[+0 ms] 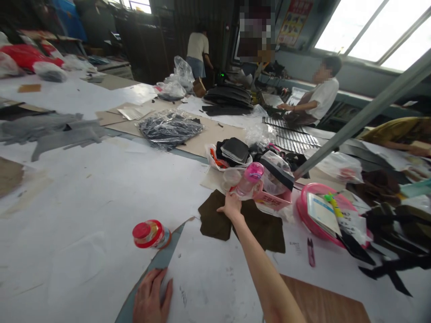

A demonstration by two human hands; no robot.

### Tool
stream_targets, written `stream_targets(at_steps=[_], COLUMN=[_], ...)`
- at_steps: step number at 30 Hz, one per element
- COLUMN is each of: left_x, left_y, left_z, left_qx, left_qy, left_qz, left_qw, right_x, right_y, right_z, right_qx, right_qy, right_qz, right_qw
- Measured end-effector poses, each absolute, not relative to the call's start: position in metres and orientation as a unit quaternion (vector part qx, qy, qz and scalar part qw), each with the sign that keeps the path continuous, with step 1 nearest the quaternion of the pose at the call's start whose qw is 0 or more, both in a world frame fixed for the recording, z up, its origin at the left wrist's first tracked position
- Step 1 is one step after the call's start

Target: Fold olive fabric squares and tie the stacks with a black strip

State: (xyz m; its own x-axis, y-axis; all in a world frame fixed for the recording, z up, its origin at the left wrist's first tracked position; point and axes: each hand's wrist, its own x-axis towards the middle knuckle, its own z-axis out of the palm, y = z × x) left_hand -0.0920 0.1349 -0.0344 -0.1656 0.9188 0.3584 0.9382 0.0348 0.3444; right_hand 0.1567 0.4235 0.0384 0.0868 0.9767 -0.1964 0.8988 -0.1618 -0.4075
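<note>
My right hand [230, 207] reaches far out over the table and closes round the base of a clear bottle with a pink cap [249, 178]. Under that arm lies a dark brown cut piece of material [215, 220]. My left hand [150, 298] rests flat with its fingers spread on the edge of a large white sheet [208, 273], near the table's front edge. A jar with a red lid [150, 234] lies on its side just beyond the left hand.
A pink basin [305, 214] with papers stands to the right, with small pink snips [310, 252] in front of it. Bags of black pieces [170, 128] and stacked dark parts lie farther back. Other people work at the far tables.
</note>
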Motion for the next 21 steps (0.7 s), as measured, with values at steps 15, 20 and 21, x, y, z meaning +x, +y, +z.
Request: stream_targets(at_steps=[15, 20, 21], left_x=[-0.087, -0.086, -0.086], left_y=[0.139, 0.141, 0.141], left_z=[-0.022, -0.015, -0.015], left_qx=[-0.639, -0.644, -0.645], left_qy=[-0.725, -0.725, -0.723], left_qz=[-0.255, -0.246, -0.246], left_qw=[-0.001, 0.001, 0.001], right_x=[0.134, 0.179, 0.191], right_y=[0.343, 0.331, 0.328], right_z=[0.069, 0.056, 0.051], right_qx=[-0.588, -0.621, -0.638], right_qy=[-0.611, -0.376, -0.358], right_qz=[0.362, 0.438, 0.43], right_qw=[0.387, 0.53, 0.529])
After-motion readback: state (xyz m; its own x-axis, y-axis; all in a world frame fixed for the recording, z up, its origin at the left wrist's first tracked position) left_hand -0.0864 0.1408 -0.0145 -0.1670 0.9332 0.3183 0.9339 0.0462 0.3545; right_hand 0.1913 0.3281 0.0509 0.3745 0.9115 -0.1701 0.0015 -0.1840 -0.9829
